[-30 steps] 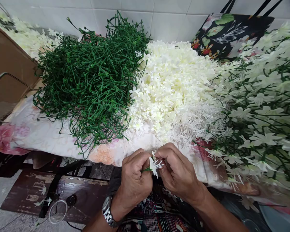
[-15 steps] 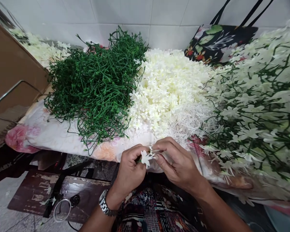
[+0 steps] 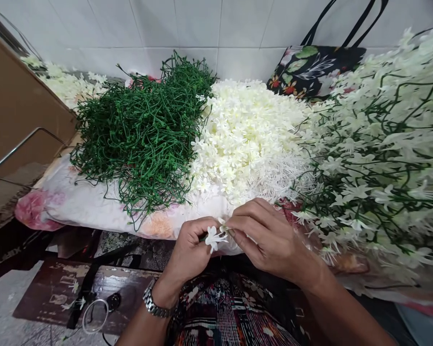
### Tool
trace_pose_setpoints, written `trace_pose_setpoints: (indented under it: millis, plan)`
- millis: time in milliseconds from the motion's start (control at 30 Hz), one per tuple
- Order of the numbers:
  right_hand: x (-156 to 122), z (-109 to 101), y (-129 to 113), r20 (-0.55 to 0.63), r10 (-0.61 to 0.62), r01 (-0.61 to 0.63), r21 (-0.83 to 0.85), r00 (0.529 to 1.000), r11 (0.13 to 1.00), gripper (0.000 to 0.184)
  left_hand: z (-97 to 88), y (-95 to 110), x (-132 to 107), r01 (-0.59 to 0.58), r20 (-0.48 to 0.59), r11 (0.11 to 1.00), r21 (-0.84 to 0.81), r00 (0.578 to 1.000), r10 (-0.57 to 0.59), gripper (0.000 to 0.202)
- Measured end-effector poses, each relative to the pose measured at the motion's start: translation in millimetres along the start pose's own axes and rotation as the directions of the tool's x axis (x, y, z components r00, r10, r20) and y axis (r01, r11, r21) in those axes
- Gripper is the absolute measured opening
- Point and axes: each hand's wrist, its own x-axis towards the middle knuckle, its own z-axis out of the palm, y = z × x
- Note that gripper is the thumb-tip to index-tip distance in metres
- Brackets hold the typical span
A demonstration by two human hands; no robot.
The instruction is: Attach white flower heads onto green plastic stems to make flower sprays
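Note:
Low at the front edge of the cloth, my left hand (image 3: 191,247) is closed around the stem of an artificial flower, and one white bloom (image 3: 213,239) shows beyond the thumb. My right hand (image 3: 265,235) pinches a small white blossom (image 3: 222,225) just beside it, fingertips almost touching the left hand. The stem itself is mostly hidden in my left fist. Ahead lie a tangled heap of green plastic stems (image 3: 140,129), a pile of loose cream-white flower heads (image 3: 245,129) and a patch of thin white stamens (image 3: 274,178).
Finished white flowers on green stems (image 3: 378,168) are heaped at the right. A black floral bag (image 3: 310,72) leans by the tiled wall. At left stand a cardboard box (image 3: 25,91) and, below, a worn wooden bench (image 3: 119,288) with a clear ring (image 3: 95,316).
My right hand has closed its fingers nearer together on the small blossom. Both hands stay near each other, and the whole view has shifted slightly.

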Motion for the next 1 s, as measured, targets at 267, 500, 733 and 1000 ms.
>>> trace_pose_setpoints:
  millis: [267, 500, 733, 1000]
  plan:
    - [-1.2, 0.6, 3.6, 0.061, -0.023, 0.025, -0.026, 0.998, 0.999, 0.014, -0.3, 3.1, 2.8, 0.008, 0.042, 1.000, 0.017, 0.999, -0.009, 0.013]
    - [0.7, 3.0, 4.3, 0.086, -0.092, 0.098, -0.072, 0.992, 0.993, 0.017, -1.0, 2.2, 3.1, 0.044, 0.066, 0.999, 0.014, 0.997, -0.045, 0.017]
    - [-4.2, 14.4, 6.1, 0.055, -0.044, 0.042, 0.035, 0.997, 0.999, 0.018, -0.3, -2.7, 2.7, 0.081, 0.037, 0.991, 0.108, 0.996, -0.085, 0.008]
    - [-7.4, 10.1, 4.0, -0.031, 0.085, -0.080, 0.149, 0.996, 0.986, 0.013, -3.4, 9.2, 0.0, -0.017, 0.072, 0.994, 0.110, 0.997, 0.009, 0.009]
